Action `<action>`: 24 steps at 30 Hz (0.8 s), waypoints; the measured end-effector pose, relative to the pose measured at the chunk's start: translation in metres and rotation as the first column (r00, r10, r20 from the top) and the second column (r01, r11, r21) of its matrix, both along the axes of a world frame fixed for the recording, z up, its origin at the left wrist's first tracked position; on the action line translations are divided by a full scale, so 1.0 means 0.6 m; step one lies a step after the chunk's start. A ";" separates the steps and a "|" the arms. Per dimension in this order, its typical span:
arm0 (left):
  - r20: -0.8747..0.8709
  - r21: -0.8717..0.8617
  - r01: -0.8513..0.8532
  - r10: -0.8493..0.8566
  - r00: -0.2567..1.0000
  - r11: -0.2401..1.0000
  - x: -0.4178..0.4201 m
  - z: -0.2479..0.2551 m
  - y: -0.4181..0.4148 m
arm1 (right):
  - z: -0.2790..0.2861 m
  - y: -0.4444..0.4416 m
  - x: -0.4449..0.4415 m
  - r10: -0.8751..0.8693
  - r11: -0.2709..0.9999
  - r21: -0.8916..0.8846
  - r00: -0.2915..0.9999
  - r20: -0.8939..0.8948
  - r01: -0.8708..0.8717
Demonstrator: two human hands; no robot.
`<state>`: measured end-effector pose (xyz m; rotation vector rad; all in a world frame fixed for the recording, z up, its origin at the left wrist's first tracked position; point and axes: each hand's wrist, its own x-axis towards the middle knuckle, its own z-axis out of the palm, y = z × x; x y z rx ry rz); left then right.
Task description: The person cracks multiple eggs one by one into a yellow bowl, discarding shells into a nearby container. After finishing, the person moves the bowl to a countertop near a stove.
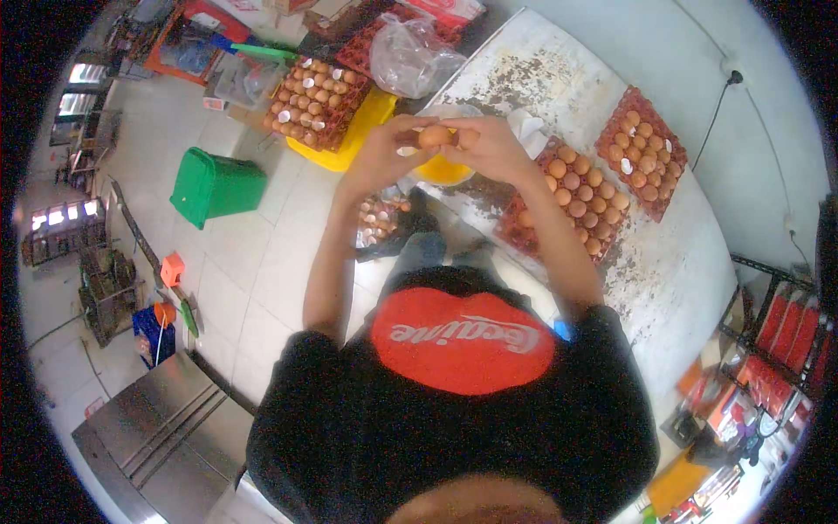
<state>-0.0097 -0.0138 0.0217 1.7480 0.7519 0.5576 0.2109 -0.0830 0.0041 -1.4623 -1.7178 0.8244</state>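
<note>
Both hands meet over a bowl (445, 177) holding yellow liquid egg, at the edge of the worn white table (661, 288). A brown egg (435, 136) lies between the fingertips of my left hand (386, 147) and my right hand (488, 144). A second brown egg (467, 138) shows in my right fingers. To the right, a red egg tray (510, 226) with several brown eggs lies partly behind my right forearm. Beyond it, another red tray (602, 145) carries eggs or shells and white shell pieces.
A tray of brown shells (304, 98) rests on a yellow crate (373, 124) at upper left. Below my hands is a container of broken shells (380, 219). A green bin (216, 187) stands on the tiled floor. A clear plastic bag (412, 59) lies beyond the bowl.
</note>
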 end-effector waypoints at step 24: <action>-0.202 0.243 -0.149 0.201 0.959 0.958 0.016 -0.010 -0.015 | -0.001 -0.005 -0.028 -0.133 0.976 -0.176 0.991 -0.002 0.131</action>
